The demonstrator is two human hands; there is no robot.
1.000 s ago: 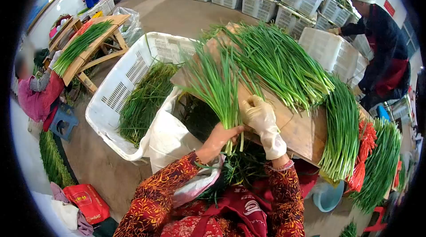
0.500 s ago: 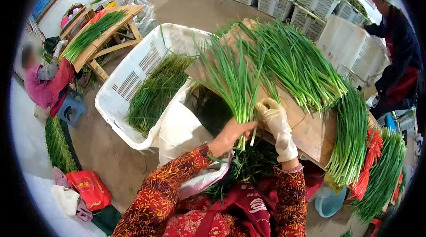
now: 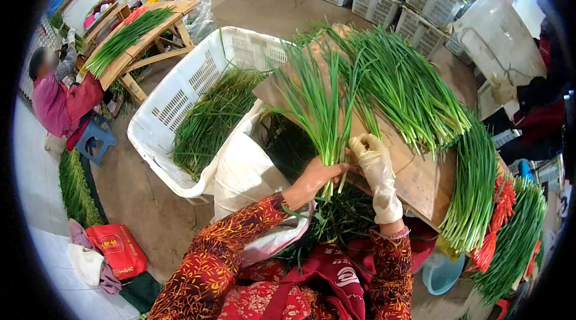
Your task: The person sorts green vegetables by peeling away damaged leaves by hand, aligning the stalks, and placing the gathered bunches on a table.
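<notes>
My bare left hand (image 3: 318, 177) is closed around the pale lower stems of a bunch of garlic chives (image 3: 327, 119), whose green leaves fan out away from me. Beside it, my gloved right hand (image 3: 377, 170) has its fingers pinched together close to the bunch's right side. What lies between those fingertips is too small to tell. Under and beyond both hands slopes a wooden board (image 3: 420, 179). A larger pile of chives (image 3: 408, 92) rests on the board, stems toward me. More chives (image 3: 469, 185) hang over its right edge.
A white crate (image 3: 174, 110) with loose leaves stands to the left, a white sack (image 3: 246, 170) against it. Red ties (image 3: 497, 212) lie right, above a blue basin (image 3: 443, 273). A person (image 3: 63, 98) sits by another bench (image 3: 129, 62). Stacked crates (image 3: 372, 5) line the back.
My right hand has shifted slightly, its fingers still pinched near the bunch. My left hand keeps its hold. The person at the right has moved lower and nearer the edge of view.
</notes>
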